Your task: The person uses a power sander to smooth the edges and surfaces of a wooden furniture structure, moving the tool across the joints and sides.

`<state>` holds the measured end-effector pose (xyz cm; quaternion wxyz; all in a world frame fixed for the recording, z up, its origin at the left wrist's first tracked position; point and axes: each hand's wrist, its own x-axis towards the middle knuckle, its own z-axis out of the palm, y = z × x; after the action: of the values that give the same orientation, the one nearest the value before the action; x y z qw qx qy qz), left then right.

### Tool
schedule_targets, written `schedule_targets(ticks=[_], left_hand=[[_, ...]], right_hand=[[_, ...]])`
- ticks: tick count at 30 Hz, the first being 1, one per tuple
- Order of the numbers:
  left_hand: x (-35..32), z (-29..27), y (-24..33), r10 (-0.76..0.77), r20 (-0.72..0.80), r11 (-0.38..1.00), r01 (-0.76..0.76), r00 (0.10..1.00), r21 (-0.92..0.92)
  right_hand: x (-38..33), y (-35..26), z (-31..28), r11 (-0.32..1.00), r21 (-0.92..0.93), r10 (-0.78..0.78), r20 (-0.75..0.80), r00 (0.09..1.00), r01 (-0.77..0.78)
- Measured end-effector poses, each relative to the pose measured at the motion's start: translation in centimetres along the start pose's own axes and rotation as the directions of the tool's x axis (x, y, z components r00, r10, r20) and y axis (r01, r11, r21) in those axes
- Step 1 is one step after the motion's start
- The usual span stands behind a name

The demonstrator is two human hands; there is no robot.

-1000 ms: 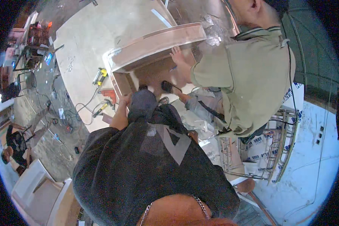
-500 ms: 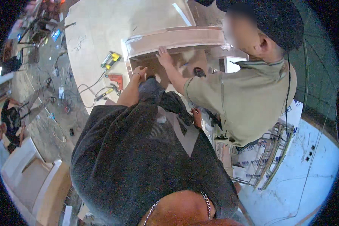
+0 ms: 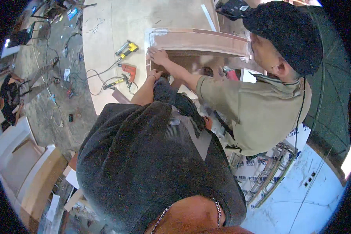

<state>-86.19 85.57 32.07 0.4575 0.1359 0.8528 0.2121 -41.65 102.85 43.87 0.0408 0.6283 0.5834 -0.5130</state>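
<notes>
A curved wooden frame (image 3: 199, 41) with a pale, filler-smeared rim lies on its side on the worktable. My left hand (image 3: 156, 73) is at the near left end of the frame, fingers curled in; what they hold is too small to make out. Low beside my dark shirt, my right hand (image 3: 208, 123) shows only in part, its fingers mostly hidden. A co-worker's hand (image 3: 158, 57) lies on the frame's left corner, just beyond my left hand, and that arm crosses in front of the frame's hollow side.
Left of the frame, a yellow-and-black power tool (image 3: 128, 49), an orange drill (image 3: 128, 71) and cords lie on the plywood tabletop (image 3: 101, 23). The co-worker in a khaki shirt (image 3: 261, 113) leans in close at right. Metal framing (image 3: 269, 171) stands behind. Another person is on the far-left floor.
The co-worker's hand has slid left along the frame to its corner. My view has shifted, so the table and frame sit further right; my left hand stays by the frame's end.
</notes>
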Motion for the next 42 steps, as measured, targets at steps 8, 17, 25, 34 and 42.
schedule_targets(ticks=[8, 17, 25, 34, 42], left_hand=[[-0.8, -1.3, 0.4, -0.100, -0.119, 0.988, 0.085, 0.988, -0.126], [-2.1, -0.3, -0.3, -0.191, 0.042, 0.964, 0.196, 0.981, -0.182], [0.1, 1.8, -3.2, -0.088, -0.075, 0.945, 0.059, 0.993, -0.321], [-6.7, 2.7, 0.8, 0.091, -0.199, 0.986, -0.117, 0.976, -0.119], [-20.0, 9.5, 0.3, -0.594, -0.184, 0.729, 0.428, 0.783, -0.534]], right_hand=[[-1.0, -2.0, -0.7, 0.999, 0.049, -0.015, -0.007, 1.000, 0.015], [-0.4, -0.4, -1.8, 0.995, 0.088, 0.039, -0.019, 0.999, -0.037], [2.5, 1.1, -2.7, 0.922, -0.348, -0.210, -0.080, 0.974, 0.170], [6.5, 2.0, -6.8, 0.852, -0.435, -0.281, 0.093, 0.955, 0.293], [9.2, -18.9, -3.0, 0.699, -0.063, -0.611, 0.466, 0.640, 0.713]])
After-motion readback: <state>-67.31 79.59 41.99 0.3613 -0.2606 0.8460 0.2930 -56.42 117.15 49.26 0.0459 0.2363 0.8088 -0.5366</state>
